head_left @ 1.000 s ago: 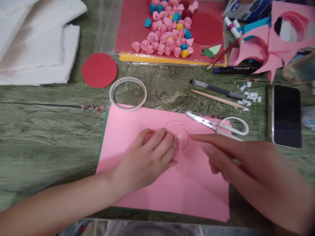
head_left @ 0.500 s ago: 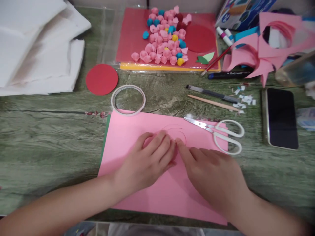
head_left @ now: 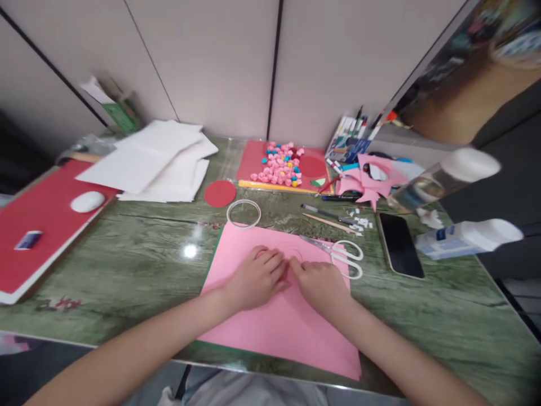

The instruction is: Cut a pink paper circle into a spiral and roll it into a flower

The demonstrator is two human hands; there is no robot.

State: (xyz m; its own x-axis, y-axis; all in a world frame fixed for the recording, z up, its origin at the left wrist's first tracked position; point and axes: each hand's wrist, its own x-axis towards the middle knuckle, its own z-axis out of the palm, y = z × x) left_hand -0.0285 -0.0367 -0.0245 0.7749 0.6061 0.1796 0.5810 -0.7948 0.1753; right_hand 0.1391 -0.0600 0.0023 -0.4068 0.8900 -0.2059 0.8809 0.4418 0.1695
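Note:
A large pink paper sheet [head_left: 262, 321] lies on the table with a green edge showing beneath it. On it, my left hand [head_left: 260, 276] has its fingers bunched around a pink paper piece [head_left: 298, 251], whose thin curved outline shows just beyond the fingertips. My right hand [head_left: 321, 285] meets it from the other side, index finger pressed close to the left fingertips and the other fingers curled. Most of the piece is hidden by my fingers. White-handled scissors [head_left: 347, 260] rest on the sheet's right edge. A tape roll [head_left: 244, 214] touches its top edge.
Behind lie a red paper circle [head_left: 220, 193] and small pink rolled paper flowers [head_left: 281, 169] on a red pack. White papers [head_left: 169, 175], a red board [head_left: 38, 220] and a white mouse-like object [head_left: 87, 201] are leftward. A phone [head_left: 400, 245] and bottles [head_left: 469, 235] stand rightward.
The camera view has tilted up and drawn back, so the wall, red board and bottles now show. Both hands stay together at the same place on the pink sheet.

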